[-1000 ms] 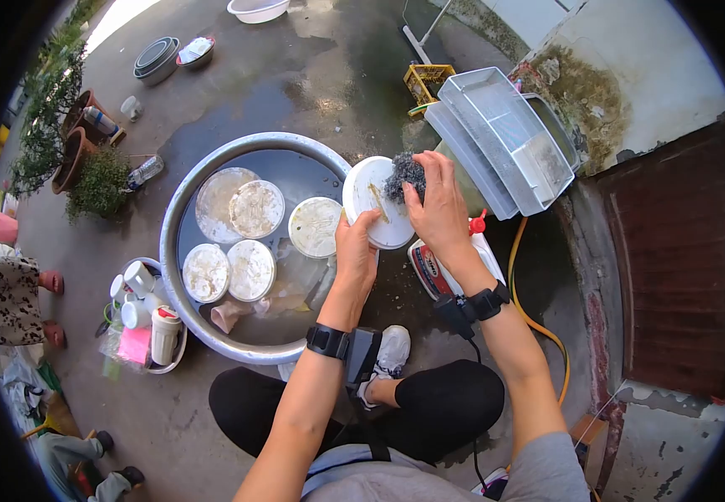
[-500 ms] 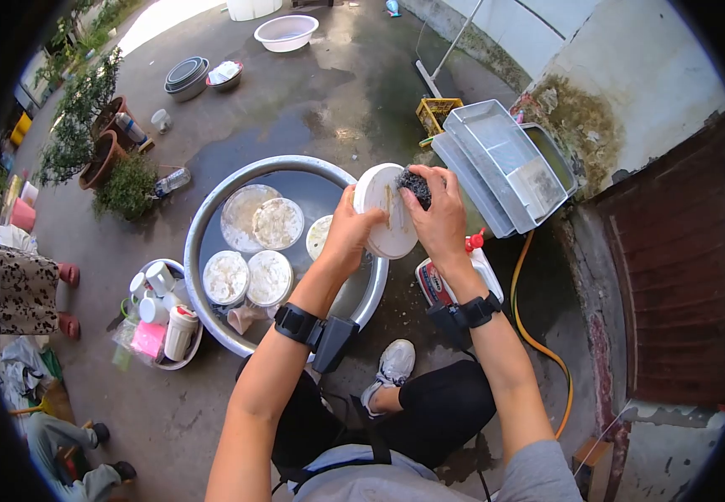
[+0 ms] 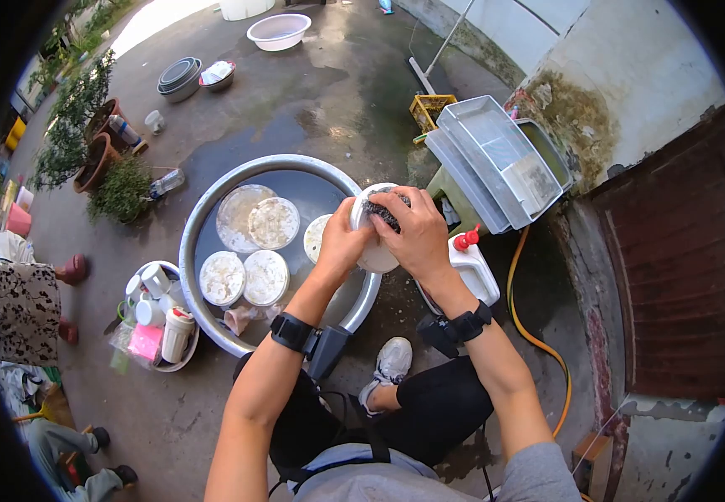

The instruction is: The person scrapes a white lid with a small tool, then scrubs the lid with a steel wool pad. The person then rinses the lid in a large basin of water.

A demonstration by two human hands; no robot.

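Observation:
My left hand (image 3: 344,240) grips the near-left edge of a round white lid (image 3: 377,258) above the right rim of a big metal basin (image 3: 188,251). In my right hand (image 3: 419,237) is a dark wiry scouring pad (image 3: 386,206), pressed on the lid's face. Fingers of both hands almost meet there and hide much of the lid. Several more round lids, smeared with pale dirt, lie in the basin's water, among them a white lid (image 3: 274,223) and another lid (image 3: 266,278) nearer me. A pinkish cloth-like piece (image 3: 235,320) rests by the near rim.
Left of the basin stands a bowl of mugs and a tumbler (image 3: 177,335). On the right are a white jug with a red pump (image 3: 473,272), stacked clear plastic bins (image 3: 496,167) and a yellow hose (image 3: 523,322). Potted plants (image 3: 120,192) and another person's legs (image 3: 66,452) are at left.
My right hand has moved the scouring pad left across the lid, towards my left hand. The lid has tipped and now sits slightly lower. The view has shifted a little.

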